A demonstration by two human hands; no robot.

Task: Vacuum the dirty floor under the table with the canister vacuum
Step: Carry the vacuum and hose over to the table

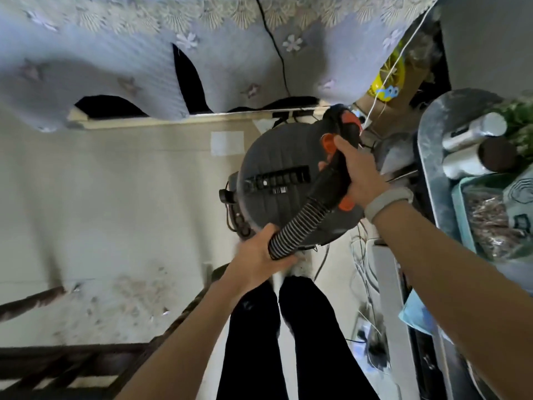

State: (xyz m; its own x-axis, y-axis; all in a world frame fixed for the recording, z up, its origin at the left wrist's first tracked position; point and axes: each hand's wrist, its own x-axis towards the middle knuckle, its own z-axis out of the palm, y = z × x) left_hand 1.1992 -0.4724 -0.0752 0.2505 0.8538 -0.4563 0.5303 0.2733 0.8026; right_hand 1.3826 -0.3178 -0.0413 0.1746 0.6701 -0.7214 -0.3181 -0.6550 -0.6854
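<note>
Between the legs and the draped table (144, 67) sits the canister vacuum (277, 180); the right hand (357, 171) grips its hose cuff (331, 180), the left hand (259, 255) holds the ribbed hose (297, 226). Probably free the hose gently, without kinking.

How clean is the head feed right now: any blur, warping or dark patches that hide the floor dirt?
Head view: strong wide-angle warping bends the tablecloth edge; dim, flat light, black gaps under it; the dirty floor patch is soft but readable; both hands on the vacuum hose look fairly sharp.
</note>
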